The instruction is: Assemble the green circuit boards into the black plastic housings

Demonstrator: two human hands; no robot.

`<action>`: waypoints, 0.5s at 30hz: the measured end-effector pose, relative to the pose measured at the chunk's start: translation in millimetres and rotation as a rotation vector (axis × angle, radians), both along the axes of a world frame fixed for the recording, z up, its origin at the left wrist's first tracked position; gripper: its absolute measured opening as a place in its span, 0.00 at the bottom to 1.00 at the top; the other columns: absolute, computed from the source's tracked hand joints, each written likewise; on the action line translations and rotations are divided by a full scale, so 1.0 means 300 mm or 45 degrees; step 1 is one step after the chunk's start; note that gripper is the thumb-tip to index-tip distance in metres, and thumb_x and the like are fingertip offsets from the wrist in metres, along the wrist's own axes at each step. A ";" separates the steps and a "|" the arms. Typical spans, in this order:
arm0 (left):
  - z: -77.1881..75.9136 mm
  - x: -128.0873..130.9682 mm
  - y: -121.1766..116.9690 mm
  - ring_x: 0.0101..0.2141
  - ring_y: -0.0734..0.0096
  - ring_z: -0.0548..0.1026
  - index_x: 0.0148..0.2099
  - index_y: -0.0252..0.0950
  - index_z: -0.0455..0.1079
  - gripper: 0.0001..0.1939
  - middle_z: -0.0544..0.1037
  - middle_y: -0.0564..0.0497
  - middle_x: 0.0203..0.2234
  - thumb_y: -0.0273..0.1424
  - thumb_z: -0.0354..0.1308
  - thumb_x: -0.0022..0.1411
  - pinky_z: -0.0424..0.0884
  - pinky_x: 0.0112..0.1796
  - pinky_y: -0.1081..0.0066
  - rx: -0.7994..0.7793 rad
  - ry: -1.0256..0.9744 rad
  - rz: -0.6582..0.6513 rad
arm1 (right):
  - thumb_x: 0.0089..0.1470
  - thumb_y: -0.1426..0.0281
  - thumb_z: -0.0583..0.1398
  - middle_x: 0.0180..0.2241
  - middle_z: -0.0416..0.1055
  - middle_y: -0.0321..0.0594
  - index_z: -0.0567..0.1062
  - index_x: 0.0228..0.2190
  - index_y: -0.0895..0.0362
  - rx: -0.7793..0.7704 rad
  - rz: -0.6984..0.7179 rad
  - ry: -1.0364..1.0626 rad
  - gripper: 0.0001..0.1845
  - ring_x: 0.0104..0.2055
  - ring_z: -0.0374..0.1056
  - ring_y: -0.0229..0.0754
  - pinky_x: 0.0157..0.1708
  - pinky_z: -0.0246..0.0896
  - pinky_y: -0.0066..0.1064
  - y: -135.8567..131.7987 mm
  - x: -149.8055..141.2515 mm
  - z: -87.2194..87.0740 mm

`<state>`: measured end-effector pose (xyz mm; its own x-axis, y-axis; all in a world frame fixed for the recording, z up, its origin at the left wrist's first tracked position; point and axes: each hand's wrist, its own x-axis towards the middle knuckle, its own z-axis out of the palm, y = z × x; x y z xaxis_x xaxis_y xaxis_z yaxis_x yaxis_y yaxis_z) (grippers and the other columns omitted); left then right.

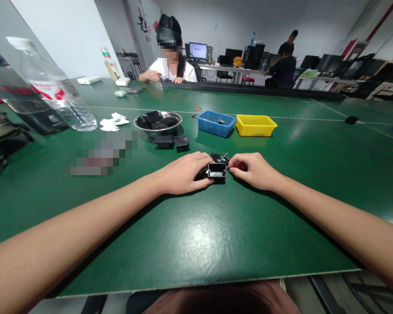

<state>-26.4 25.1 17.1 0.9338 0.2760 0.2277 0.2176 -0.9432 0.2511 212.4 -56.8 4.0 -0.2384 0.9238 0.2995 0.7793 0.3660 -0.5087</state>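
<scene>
My left hand [186, 173] grips a small black open box [217, 178] by its left side, thumb at the near edge and fingers behind. The box's hollow faces me, and its inside looks pale at the bottom. Just to the right, my right hand [253, 169] is closed in a pinch, with thumb and forefinger by the box's right edge. Whatever lies between those fingertips is too small to make out. Behind the box are a small black part [215, 156] and a thin green piece [223, 157], partly hidden by the box and fingers.
A metal bowl [158, 129] holds several black parts, with two black housings [164, 141] in front. Beyond my hands stand a blue tray [216, 127] with small parts and a yellow tray [256, 130]. Bottles [63, 98] and crumpled tissue [113, 123] are left. A person sits opposite.
</scene>
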 end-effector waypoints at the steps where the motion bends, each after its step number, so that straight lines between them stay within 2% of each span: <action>1: 0.000 0.000 0.000 0.47 0.58 0.74 0.52 0.33 0.69 0.16 0.76 0.41 0.46 0.38 0.54 0.67 0.71 0.50 0.59 -0.001 0.001 -0.002 | 0.54 0.75 0.61 0.23 0.70 0.32 0.78 0.31 0.59 -0.001 0.000 0.001 0.04 0.25 0.62 0.34 0.29 0.53 0.26 0.000 0.000 0.000; 15: -0.003 -0.001 0.001 0.47 0.57 0.74 0.51 0.33 0.69 0.16 0.76 0.41 0.46 0.37 0.55 0.67 0.71 0.50 0.59 -0.005 -0.015 -0.003 | 0.54 0.75 0.61 0.24 0.70 0.33 0.77 0.31 0.59 -0.016 0.001 -0.001 0.04 0.25 0.62 0.34 0.29 0.54 0.27 -0.001 0.000 0.004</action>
